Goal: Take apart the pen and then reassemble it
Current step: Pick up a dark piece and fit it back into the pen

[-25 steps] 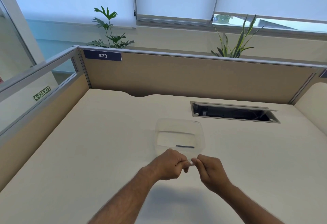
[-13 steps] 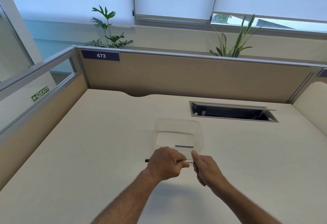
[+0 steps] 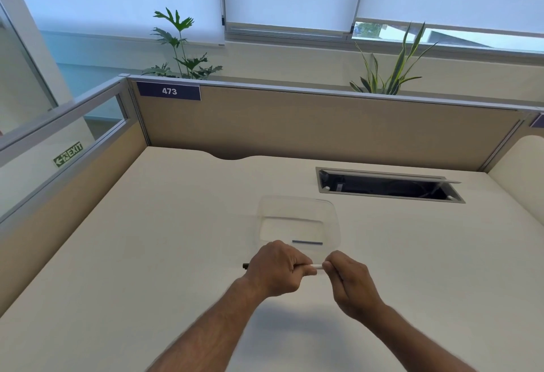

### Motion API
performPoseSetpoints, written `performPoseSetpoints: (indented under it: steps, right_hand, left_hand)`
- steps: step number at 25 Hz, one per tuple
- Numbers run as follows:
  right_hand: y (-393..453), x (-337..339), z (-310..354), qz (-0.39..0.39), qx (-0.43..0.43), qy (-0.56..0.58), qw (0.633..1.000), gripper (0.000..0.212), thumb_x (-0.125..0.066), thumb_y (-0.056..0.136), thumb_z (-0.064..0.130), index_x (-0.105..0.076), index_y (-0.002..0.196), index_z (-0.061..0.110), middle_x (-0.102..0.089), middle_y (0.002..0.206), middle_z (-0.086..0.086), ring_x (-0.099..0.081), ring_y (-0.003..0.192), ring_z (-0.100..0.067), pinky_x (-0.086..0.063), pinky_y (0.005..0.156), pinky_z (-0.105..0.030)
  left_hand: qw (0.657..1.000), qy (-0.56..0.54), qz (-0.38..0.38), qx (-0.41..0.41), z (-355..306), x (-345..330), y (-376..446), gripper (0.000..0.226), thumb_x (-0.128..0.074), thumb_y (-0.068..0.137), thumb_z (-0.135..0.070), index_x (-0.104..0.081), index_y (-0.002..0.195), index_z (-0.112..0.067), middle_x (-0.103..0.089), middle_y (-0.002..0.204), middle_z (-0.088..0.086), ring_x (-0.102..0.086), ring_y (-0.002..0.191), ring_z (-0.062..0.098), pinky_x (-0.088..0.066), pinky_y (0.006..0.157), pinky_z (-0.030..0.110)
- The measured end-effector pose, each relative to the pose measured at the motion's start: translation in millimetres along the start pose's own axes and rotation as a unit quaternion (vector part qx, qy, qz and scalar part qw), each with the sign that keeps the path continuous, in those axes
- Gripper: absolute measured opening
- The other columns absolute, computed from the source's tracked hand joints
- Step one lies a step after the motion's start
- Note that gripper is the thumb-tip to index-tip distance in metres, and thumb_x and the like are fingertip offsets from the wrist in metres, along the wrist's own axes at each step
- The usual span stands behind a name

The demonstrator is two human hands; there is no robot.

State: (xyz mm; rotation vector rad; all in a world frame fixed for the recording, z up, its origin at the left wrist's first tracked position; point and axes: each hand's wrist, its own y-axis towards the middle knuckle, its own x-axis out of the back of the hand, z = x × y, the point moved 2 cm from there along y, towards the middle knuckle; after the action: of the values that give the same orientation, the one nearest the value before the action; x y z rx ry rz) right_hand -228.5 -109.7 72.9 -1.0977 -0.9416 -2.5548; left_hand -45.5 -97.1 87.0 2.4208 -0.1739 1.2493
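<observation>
I hold a white pen level above the desk, just in front of a clear plastic container. My left hand is fisted around the pen's barrel, and a dark tip sticks out to the left of the fist. My right hand pinches the pen's right end between thumb and fingers. Only a short white stretch shows between the two hands. Inside the container lies a thin dark blue pen part, near its front wall.
The cream desk is fenced by beige partitions at the back and left. An open cable hatch is cut into the desk at the back right. Two potted plants stand behind the rear partition.
The dark tip of the pen has come into sight left of my left fist. My right hand shifted its pinch on the pen's right end. Both hands stay in front of the container.
</observation>
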Motion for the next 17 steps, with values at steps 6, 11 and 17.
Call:
performPoseSetpoints:
  steps: [6,11,17]
  right_hand:
    - [7,-8,6,0.114,-0.359,0.237,0.895,0.046,-0.045,0.1,0.021,-0.04,0.055,0.022,-0.034,0.049,0.006,-0.028,0.041,-0.011,-0.024,0.043,-0.025]
    - [8,5,9,0.158,-0.336,0.17,0.913,0.044,-0.043,0.101,0.03,-0.042,0.059,0.02,-0.04,0.051,0.0,-0.034,0.04,-0.016,-0.032,0.04,-0.029]
    - [1,13,3,0.04,0.068,-0.122,0.989,0.043,-0.036,0.103,0.038,-0.054,0.073,0.013,-0.051,0.061,0.003,-0.044,0.047,-0.019,-0.036,0.04,-0.031]
  left_hand:
    - [0.994,0.092,-0.035,-0.036,1,0,-3,0.028,-0.06,0.089,-0.042,-0.071,0.076,-0.02,-0.066,0.058,0.001,-0.048,0.051,0.018,-0.04,0.047,0.027]
    - [0.996,0.068,-0.051,-0.03,-3,-1,-5,0.03,-0.062,0.087,-0.039,-0.064,0.067,-0.016,-0.061,0.053,0.002,-0.038,0.048,0.015,-0.032,0.047,0.024]
    - [0.999,-0.05,-0.001,0.011,-3,-1,-3,0.031,-0.065,0.087,-0.034,-0.066,0.065,-0.013,-0.053,0.047,-0.001,-0.042,0.046,0.02,-0.04,0.046,0.032]
